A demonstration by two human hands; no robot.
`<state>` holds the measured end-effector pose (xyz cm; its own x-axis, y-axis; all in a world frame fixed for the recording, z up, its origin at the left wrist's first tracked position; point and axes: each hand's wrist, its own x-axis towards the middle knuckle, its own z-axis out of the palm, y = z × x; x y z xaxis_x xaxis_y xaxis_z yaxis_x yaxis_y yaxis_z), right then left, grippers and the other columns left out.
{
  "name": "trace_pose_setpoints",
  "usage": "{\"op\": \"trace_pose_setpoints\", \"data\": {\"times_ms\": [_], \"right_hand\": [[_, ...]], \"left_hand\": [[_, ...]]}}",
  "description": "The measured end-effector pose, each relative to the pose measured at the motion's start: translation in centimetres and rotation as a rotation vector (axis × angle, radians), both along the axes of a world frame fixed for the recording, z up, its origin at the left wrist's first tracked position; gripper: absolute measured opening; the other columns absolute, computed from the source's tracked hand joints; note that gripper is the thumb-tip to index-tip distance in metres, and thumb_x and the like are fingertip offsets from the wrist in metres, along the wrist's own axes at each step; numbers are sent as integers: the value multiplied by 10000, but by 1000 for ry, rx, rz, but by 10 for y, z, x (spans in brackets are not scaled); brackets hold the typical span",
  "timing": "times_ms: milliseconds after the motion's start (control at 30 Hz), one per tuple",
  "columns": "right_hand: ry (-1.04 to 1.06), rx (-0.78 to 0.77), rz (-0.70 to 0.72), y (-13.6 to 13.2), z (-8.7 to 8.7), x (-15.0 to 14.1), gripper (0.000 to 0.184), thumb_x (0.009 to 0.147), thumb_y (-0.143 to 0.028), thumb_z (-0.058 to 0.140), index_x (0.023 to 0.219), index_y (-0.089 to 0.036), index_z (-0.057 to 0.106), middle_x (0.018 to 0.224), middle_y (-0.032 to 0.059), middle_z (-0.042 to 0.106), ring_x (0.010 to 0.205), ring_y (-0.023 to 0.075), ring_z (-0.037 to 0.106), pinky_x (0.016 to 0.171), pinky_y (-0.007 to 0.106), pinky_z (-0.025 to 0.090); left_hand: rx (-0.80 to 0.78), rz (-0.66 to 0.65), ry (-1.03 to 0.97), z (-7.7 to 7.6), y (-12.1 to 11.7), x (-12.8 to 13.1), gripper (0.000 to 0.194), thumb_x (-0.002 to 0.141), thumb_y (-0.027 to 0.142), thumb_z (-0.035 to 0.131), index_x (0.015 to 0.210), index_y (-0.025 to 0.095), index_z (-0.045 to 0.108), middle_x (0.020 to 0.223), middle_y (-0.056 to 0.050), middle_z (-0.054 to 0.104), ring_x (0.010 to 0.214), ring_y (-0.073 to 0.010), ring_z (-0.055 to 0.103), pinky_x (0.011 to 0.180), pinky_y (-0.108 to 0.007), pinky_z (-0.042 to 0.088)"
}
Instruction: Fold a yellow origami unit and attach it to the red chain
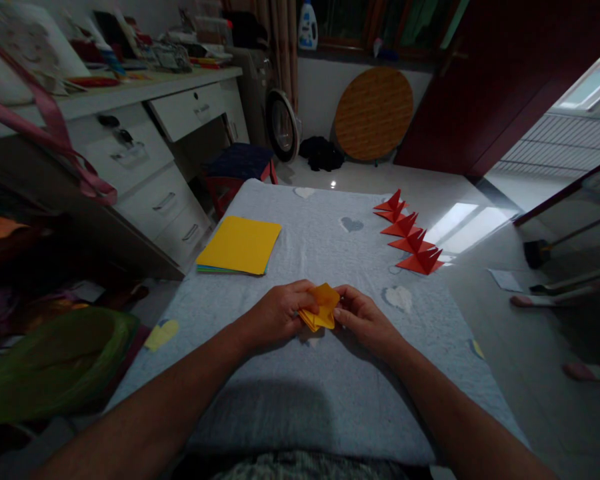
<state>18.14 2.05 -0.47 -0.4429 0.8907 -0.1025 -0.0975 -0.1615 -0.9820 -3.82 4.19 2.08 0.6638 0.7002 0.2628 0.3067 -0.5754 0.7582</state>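
Note:
A folded piece of yellow origami paper (pixel 325 303) is held between my two hands, just above the middle of the cloth-covered table. My left hand (pixel 283 310) grips its left side, thumb and fingers closed on the layered folds. On the opposite edge, my right hand (pixel 363 317) pinches the paper between thumb and fingers. Left of my hands lies a stack of square paper (pixel 240 243), yellow on top with blue and green edges below. Several red folded-paper pieces (pixel 413 240) stand in a row along the table's far right side.
The table wears a pale blue cloth (pixel 310 233) with heart patterns. A white desk (pixel 145 153) with drawers is at the left, beside a stool (pixel 243 163). A green-lined bin (pixel 55 360) sits low at left. Behind are an open washing machine (pixel 283 127) and a round wooden board (pixel 375 113).

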Motion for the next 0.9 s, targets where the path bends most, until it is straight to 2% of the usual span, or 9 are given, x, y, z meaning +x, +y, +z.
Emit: {"op": "trace_pose_setpoints", "data": {"times_ms": [367,667,900], "right_hand": [[-7,-25,-14,0,-3,-1,343,819,-463,729,1001,-213,581,760,-22,585,613,100,509,564,238,404],[18,-99,-40,0,5,-5,362,785,-488,747,893,-201,556,678,-43,562,532,83,476,503,225,378],[-15,-82,-78,-2,4,-8,346,806,-497,714,874,-199,551,676,-42,558,531,84,473,506,227,361]], "left_hand": [[47,-36,16,3,-2,2,109,862,116,629,921,180,695,1075,-71,662,953,-172,636,840,-304,514],[24,-44,-16,3,-2,2,151,851,88,614,929,185,700,1046,-58,658,935,-164,629,827,-295,507],[-12,-33,-36,0,-2,3,116,846,102,619,879,185,693,977,-43,652,895,-160,624,806,-294,496]]}}
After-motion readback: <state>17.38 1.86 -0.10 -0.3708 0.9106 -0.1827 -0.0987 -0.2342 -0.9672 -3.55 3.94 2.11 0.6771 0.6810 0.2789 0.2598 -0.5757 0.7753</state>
